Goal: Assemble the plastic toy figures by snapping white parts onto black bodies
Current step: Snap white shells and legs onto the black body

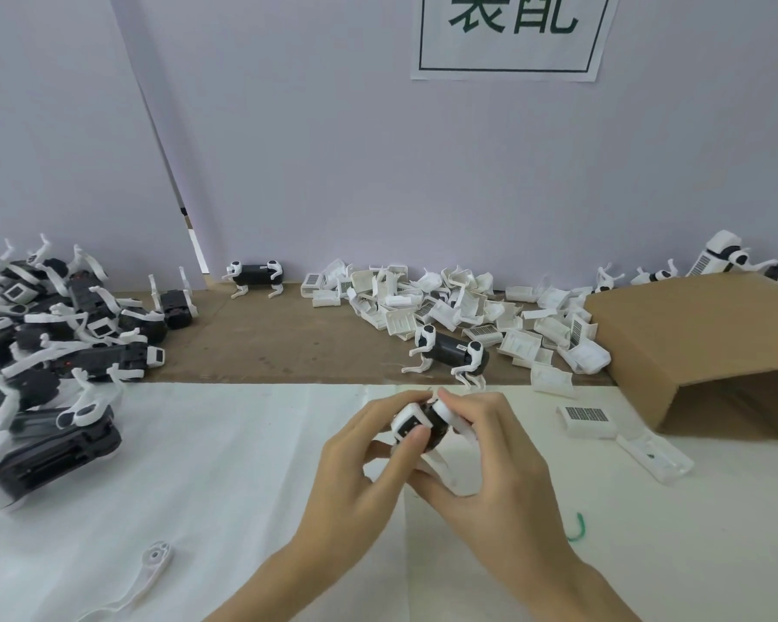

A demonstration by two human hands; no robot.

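Both hands grip one toy figure [416, 426] between them above the worktop [225, 464]: left hand [355, 460] curled around its near side, right hand [490, 464] pinching its white part.

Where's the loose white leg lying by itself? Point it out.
In the head view, the loose white leg lies on the white sheet at lower left, left of the left hand.

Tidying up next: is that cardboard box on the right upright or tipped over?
Tipped over: the cardboard box lies on its side, opening facing the person.
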